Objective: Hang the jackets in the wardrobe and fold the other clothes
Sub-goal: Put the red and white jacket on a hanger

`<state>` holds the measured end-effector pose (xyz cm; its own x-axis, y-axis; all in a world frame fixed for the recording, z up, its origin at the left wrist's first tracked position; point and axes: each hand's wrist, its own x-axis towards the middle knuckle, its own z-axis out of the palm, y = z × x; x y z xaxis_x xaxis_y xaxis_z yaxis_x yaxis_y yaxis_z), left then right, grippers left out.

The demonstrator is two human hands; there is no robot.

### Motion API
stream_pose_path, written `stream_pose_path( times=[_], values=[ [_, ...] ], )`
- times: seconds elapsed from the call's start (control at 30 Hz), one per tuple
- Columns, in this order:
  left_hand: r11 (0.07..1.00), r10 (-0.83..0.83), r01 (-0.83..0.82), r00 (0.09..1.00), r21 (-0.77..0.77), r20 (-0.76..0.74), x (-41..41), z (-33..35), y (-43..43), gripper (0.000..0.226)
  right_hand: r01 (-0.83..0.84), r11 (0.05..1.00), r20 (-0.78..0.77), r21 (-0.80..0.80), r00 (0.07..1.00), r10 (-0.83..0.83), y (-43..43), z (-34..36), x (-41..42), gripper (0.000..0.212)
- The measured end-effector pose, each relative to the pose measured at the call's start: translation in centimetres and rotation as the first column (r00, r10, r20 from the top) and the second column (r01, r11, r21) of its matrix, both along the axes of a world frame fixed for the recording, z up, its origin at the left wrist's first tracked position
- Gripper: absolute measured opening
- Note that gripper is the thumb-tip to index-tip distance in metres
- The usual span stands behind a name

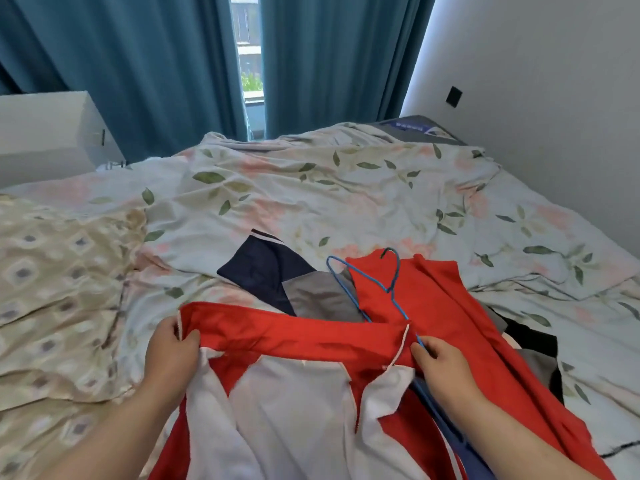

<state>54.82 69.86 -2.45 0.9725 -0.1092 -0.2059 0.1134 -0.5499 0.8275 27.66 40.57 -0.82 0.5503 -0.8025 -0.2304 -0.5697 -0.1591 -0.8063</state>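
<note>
Spreading jacket [311,337] on bed [311,188] | left hand [171,351] grips its edge | right hand [441,362] pinches hanger [393,289] atop jacket, likely for threading.

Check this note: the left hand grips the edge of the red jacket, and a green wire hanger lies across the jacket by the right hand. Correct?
Not quite: the wire hanger is blue, not green, as the head view shows. The rest stands: the left hand grips the edge of the red jacket, and the hanger lies across the jacket by the right hand.
</note>
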Motion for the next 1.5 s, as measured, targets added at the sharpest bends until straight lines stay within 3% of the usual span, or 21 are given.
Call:
stream_pose_path(
  times=[0.1,0.27,0.4,0.5,0.63,0.67,0.8,0.97,1.1,1.2,1.3,1.4,1.43,1.5],
  values=[
    [1.000,0.014,-0.014,1.000,0.008,-0.015,-0.6,-1.9,0.2,0.014,0.086,0.993,-0.036,-0.077,0.995,-0.089,-1.1,-2.1,-0.2,0.016],
    [0.998,0.029,-0.010,0.957,0.070,-0.290,-2.3,-5.0,1.9,0.059,0.044,0.982,-0.010,-0.185,0.999,-0.046,-2.2,-0.2,-0.2,0.031],
    [0.992,-0.016,0.064,0.914,0.105,-0.405,-2.6,-6.0,1.2,0.071,-0.134,0.982,0.004,-0.131,0.991,0.135,-2.8,5.0,-0.8,0.039],
    [0.991,-0.024,0.075,0.916,0.113,-0.401,-2.5,-6.2,0.0,0.062,-0.260,0.963,-0.028,-0.076,0.966,0.259,-3.3,8.1,-1.9,0.040],
    [0.933,0.105,0.052,0.907,0.357,-0.408,-2.3,-7.4,-0.3,0.068,-0.251,0.965,-0.018,0.080,0.967,0.253,-4.6,9.3,-3.4,0.030],
    [0.934,0.102,0.057,0.903,0.352,-0.417,-2.3,-7.8,-0.2,0.065,-0.270,0.955,-0.030,0.122,0.961,0.276,-4.6,9.2,-3.6,0.031],
    [0.993,0.012,0.039,0.908,0.112,-0.419,-3.3,-8.4,1.5,0.004,-0.434,0.879,-0.130,0.198,0.877,0.462,-2.6,8.4,-2.8,0.038],
    [0.997,0.067,-0.073,0.933,-0.004,-0.354,-2.2,-5.8,4.0,0.017,-0.526,0.822,-0.216,0.220,0.795,0.567,-0.3,4.9,-0.4,0.054],
    [0.962,0.050,-0.169,0.880,-0.214,-0.471,-2.0,-3.4,4.9,0.020,-0.498,0.815,-0.170,0.295,0.812,0.558,2.2,0.8,1.9,0.047],
    [0.954,-0.088,-0.074,0.858,-0.292,-0.505,-2.9,-2.9,4.7,0.030,-0.497,0.800,-0.117,0.336,0.821,0.559,5.0,-2.4,4.4,0.036],
    [0.978,-0.170,0.114,0.918,-0.173,-0.358,-4.0,-3.3,3.9,0.019,-0.541,0.773,-0.210,0.331,0.756,0.620,6.3,-5.6,6.2,0.027],
    [0.937,-0.328,0.348,0.898,0.020,-0.295,-5.0,-5.0,3.1,0.067,-0.587,0.767,-0.398,0.261,0.658,0.639,6.4,-7.8,7.2,0.023],
    [0.905,-0.380,0.418,0.878,0.076,-0.291,-5.5,-5.8,2.9,0.079,-0.578,0.795,-0.417,0.182,0.687,0.595,6.5,-8.2,7.4,0.024],
    [0.806,-0.506,0.564,0.814,0.179,-0.284,-6.9,-7.3,2.9,0.078,-0.525,0.851,-0.444,0.005,0.762,0.472,6.7,-8.9,7.9,0.024]
  ],
)
